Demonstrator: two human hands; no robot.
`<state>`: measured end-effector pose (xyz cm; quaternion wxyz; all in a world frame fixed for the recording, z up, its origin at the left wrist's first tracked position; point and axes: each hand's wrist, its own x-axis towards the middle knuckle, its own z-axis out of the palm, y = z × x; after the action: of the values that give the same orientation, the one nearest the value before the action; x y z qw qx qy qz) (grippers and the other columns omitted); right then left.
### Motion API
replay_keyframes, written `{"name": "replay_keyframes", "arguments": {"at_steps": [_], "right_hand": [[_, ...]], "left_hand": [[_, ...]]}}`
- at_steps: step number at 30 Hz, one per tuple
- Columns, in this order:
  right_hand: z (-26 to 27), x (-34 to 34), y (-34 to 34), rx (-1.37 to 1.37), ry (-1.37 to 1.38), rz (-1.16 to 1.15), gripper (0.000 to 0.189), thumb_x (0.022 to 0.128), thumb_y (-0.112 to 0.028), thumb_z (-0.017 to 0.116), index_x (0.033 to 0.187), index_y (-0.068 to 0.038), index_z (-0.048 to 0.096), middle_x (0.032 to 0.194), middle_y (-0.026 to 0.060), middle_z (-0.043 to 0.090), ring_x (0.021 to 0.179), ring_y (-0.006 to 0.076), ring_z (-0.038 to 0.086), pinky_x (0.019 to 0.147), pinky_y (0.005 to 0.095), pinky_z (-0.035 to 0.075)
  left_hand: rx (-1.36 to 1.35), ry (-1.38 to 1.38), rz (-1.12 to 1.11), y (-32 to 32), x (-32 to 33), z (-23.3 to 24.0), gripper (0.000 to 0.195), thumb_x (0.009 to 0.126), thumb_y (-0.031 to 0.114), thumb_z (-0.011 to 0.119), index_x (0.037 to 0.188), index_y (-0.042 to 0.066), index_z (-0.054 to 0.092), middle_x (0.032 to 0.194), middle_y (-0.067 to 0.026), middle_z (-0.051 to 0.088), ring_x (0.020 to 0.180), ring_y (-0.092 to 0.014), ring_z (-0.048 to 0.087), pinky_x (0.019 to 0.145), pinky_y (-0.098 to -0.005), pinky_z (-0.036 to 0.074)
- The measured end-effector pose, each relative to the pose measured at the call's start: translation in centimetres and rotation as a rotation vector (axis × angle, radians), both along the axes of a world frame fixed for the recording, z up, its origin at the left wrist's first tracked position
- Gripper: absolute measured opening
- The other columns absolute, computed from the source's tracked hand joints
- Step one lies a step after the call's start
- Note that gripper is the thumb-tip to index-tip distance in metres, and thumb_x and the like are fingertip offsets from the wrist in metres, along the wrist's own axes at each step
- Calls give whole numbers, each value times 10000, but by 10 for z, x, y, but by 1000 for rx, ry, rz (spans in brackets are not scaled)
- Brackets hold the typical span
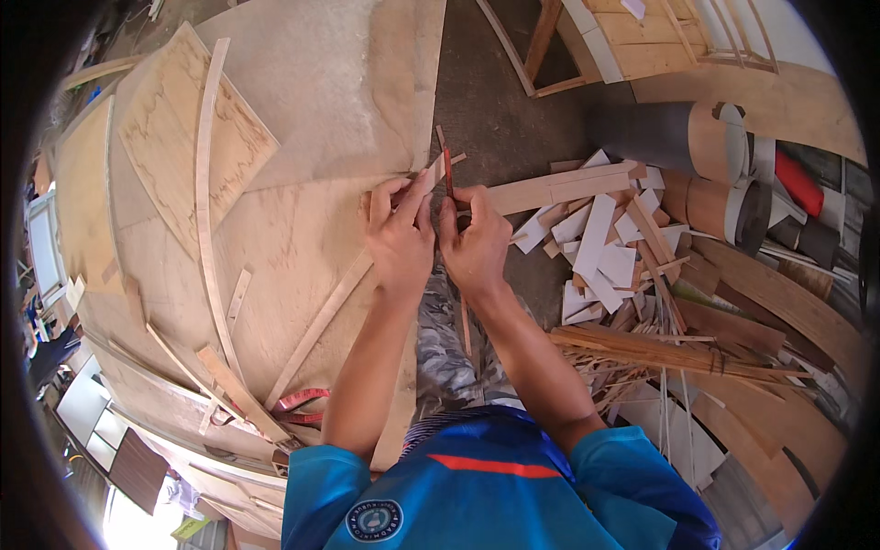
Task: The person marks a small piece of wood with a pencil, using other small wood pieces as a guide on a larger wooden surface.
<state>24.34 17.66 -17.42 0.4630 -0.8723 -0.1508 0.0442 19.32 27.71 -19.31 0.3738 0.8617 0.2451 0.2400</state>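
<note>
My left hand (pixel 402 230) grips a narrow light wood strip (pixel 435 172) near its upper end, at the edge of a plywood sheet (pixel 295 234). Close beside it, my right hand (pixel 476 237) holds a slim red pencil-like tool (pixel 448 165) upright against the strip. A thin reddish-brown strip (pixel 466 326) shows below my right hand, over my lap; whether it joins the pieces above is hidden. A long pale wood strip (pixel 320 326) lies on the plywood left of my left hand. Near its lower end rests a looped red measuring tape (pixel 302 399).
Several long strips, a curved one (pixel 205 151) among them, and a smaller plywood panel (pixel 199 137) lie at the left. At the right are a long board (pixel 560 187), a heap of wood offcuts (pixel 595 237), bundled thin sticks (pixel 639 347) and large dark rolls (pixel 639 137).
</note>
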Motion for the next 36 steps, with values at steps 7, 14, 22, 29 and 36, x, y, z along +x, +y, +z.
{"name": "replay_keyframes", "arguments": {"at_steps": [7, 14, 22, 29, 36], "right_hand": [[-4, 8, 1, -51, -35, -6, 107, 965, -4, 734, 1030, -3, 649, 838, 198, 724, 702, 352, 755, 622, 410, 564], [-5, 13, 2, -44, -65, 25, 107, 965, 11, 730, 1024, -10, 643, 799, 203, 698, 674, 369, 732, 602, 422, 545], [-3, 12, 7, -57, -65, 10, 92, 978, 1, 721, 1002, -8, 633, 783, 216, 691, 689, 396, 728, 610, 436, 546], [0, 15, 6, -122, -92, 37, 95, 968, -2, 724, 988, -14, 632, 776, 208, 691, 690, 421, 709, 605, 458, 530], [-7, 2, 5, -113, -137, 16, 56, 991, -14, 704, 1005, -17, 649, 781, 203, 696, 684, 406, 709, 599, 445, 526]], "left_hand": [[161, 73, -73, 10, -3, 0, 433, 866, 32, 824, 1280, 154, 801, 1064, -43, 639, 977, -269, 650, 886, -446, 532], [77, 37, -123, 18, -8, -3, 500, 851, 44, 818, 1326, 196, 791, 1081, -20, 618, 936, -229, 634, 854, -399, 538], [176, 74, -202, 24, -6, -1, 603, 859, -1, 731, 1411, 238, 755, 1057, -30, 592, 921, -243, 586, 856, -418, 502], [230, 134, -215, 22, -4, 1, 534, 904, 76, 715, 1412, 240, 744, 1061, -33, 572, 988, -260, 620, 857, -448, 505], [237, 146, -212, 21, -6, -6, 562, 906, 62, 694, 1436, 243, 731, 1077, -31, 570, 1007, -256, 605, 861, -441, 480]]}}
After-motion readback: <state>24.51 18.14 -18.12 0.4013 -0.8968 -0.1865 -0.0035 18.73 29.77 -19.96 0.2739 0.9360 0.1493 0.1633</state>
